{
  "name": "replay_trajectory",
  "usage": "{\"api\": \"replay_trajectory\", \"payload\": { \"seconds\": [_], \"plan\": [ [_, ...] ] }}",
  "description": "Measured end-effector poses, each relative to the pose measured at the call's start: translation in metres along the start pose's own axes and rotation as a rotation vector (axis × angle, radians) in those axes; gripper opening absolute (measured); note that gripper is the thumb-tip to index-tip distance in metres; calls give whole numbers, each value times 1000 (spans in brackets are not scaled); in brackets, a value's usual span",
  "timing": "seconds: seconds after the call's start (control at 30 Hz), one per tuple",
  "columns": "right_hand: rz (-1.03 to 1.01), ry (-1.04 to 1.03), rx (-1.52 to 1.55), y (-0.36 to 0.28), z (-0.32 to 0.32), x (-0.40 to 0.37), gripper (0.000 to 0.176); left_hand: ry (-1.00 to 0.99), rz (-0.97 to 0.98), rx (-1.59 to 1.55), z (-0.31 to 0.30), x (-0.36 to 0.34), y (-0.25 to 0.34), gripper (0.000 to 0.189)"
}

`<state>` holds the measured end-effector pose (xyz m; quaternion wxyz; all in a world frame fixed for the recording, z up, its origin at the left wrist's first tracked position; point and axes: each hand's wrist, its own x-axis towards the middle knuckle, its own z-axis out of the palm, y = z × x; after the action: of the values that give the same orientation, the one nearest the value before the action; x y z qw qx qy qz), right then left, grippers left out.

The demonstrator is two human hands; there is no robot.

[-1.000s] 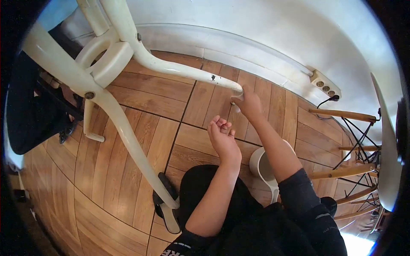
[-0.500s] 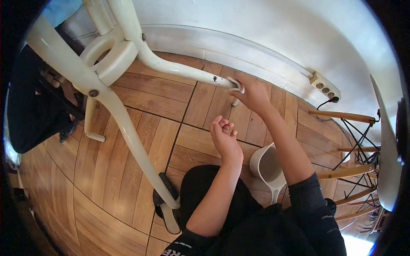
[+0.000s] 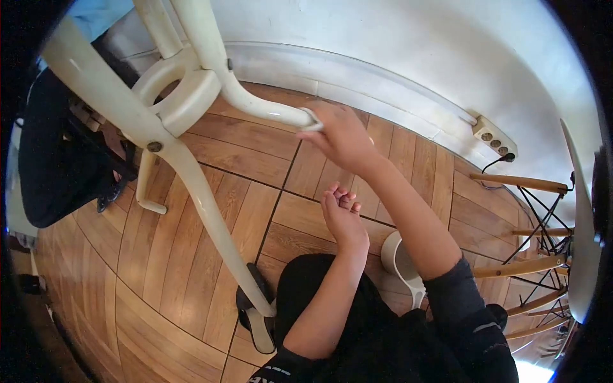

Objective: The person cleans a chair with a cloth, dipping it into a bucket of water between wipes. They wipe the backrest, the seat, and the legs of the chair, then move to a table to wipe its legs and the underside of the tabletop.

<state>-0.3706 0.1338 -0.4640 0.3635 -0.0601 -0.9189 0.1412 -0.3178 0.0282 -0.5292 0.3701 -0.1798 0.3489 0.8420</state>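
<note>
My right hand (image 3: 345, 137) is wrapped round a bent cream metal leg (image 3: 262, 107), with a thin white cloth (image 3: 311, 120) pressed between fingers and tube. Below it, my left hand (image 3: 345, 220) hangs over the floor, palm turned up, its fingers loosely bent and apart with nothing in them. Beneath my right forearm, a white pot-like container with a handle (image 3: 389, 255) stands on the floor, partly hidden by the arm. The cream leg joins a ring-shaped hub (image 3: 191, 102) at the upper left.
Another cream leg (image 3: 211, 223) comes down beside a dark shoe (image 3: 255, 287). A power strip (image 3: 495, 139) with a black plug is on the white wall (image 3: 396, 38). Wooden chair legs (image 3: 520, 183) stand at the right. Someone in dark clothing (image 3: 48, 153) is at the left.
My right hand and the cloth have moved left along the cream leg, toward the hub. The whole view has shifted slightly; my left hand stays bent in much the same pose.
</note>
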Motion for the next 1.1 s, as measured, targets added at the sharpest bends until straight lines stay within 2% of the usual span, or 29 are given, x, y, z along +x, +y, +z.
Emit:
{"api": "replay_trajectory", "payload": {
  "seconds": [0.07,0.13,0.17,0.3,0.37,0.47,0.53,0.57,0.63,0.7,0.83,0.9,0.93,1.0,1.03,1.1],
  "plan": [
    [19,-10,-46,12,-5,-14,43,-12,17,-19,2,-1,0,24],
    [151,-174,-70,19,-9,-19,40,-27,24,-40,3,-4,-1,24],
    [143,-175,-76,16,-9,-15,40,-33,16,-28,4,-5,-1,23],
    [-1,-124,-106,-16,-7,20,38,-44,0,52,2,-1,-7,28],
    [-99,21,-67,-41,3,49,40,-50,8,47,6,-4,-4,27],
    [-36,35,3,-69,5,78,43,-83,7,-6,-1,6,-8,26],
    [131,25,239,-75,9,83,46,-109,5,-56,-8,15,-13,26],
    [123,20,251,-72,14,79,46,-111,5,-32,-7,14,-10,26],
    [2,108,-7,-55,20,58,46,-108,18,-15,-8,14,-8,26],
    [72,-3,-68,-45,13,44,44,-105,19,23,-11,15,-8,26],
    [125,7,-125,-19,7,7,40,-33,12,18,-3,6,-1,26],
    [278,-116,-215,-10,-3,-14,39,-27,15,-5,-5,8,1,27],
    [270,-112,-214,-6,-13,-22,39,-30,22,-9,-5,9,2,27],
    [599,-219,55,-10,-37,-36,39,3,32,-65,-2,8,6,22],
    [603,-223,56,-12,-46,-47,39,8,29,-64,-2,6,7,22],
    [652,112,471,-21,-62,-68,38,10,33,-27,1,1,13,23]
  ]
}}
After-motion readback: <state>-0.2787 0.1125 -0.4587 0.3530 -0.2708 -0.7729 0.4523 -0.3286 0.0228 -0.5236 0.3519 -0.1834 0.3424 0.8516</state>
